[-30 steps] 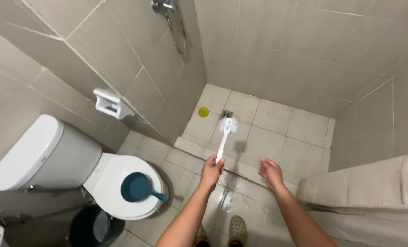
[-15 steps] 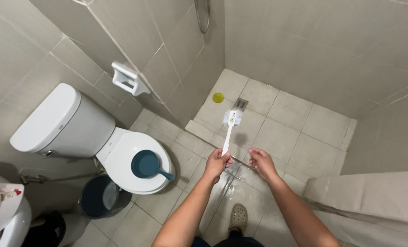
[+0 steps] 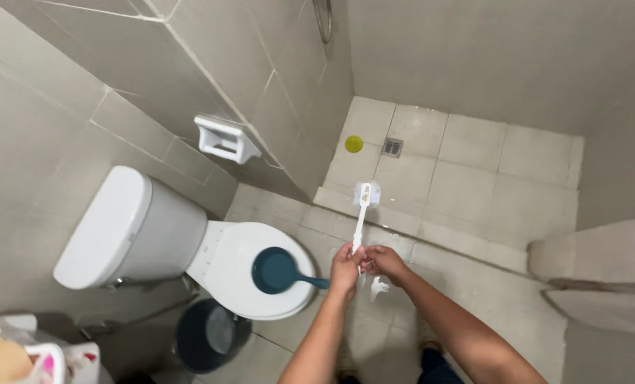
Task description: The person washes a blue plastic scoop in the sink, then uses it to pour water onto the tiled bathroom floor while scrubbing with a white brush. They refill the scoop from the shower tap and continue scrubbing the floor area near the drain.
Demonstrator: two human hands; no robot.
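Observation:
I look down into a tiled bathroom. My left hand (image 3: 346,268) grips the white handle of a long brush (image 3: 361,215), whose bristle head points away toward the shower curb. Right beside it, my right hand (image 3: 383,261) closes on the same handle end, so both hands touch. The brush hangs above the floor tiles, just right of the toilet.
A white toilet (image 3: 239,267) with closed lid carries a blue dipper (image 3: 280,272). A dark bucket (image 3: 209,334) stands below it. On the shower floor lie a yellow round object (image 3: 353,144) and a drain (image 3: 393,147). A wall holder (image 3: 225,139) hangs left; a low wall (image 3: 595,249) rises right.
My right hand has come in from apart to join the left on the brush handle. The view has shifted, and the toilet now sits nearer the middle.

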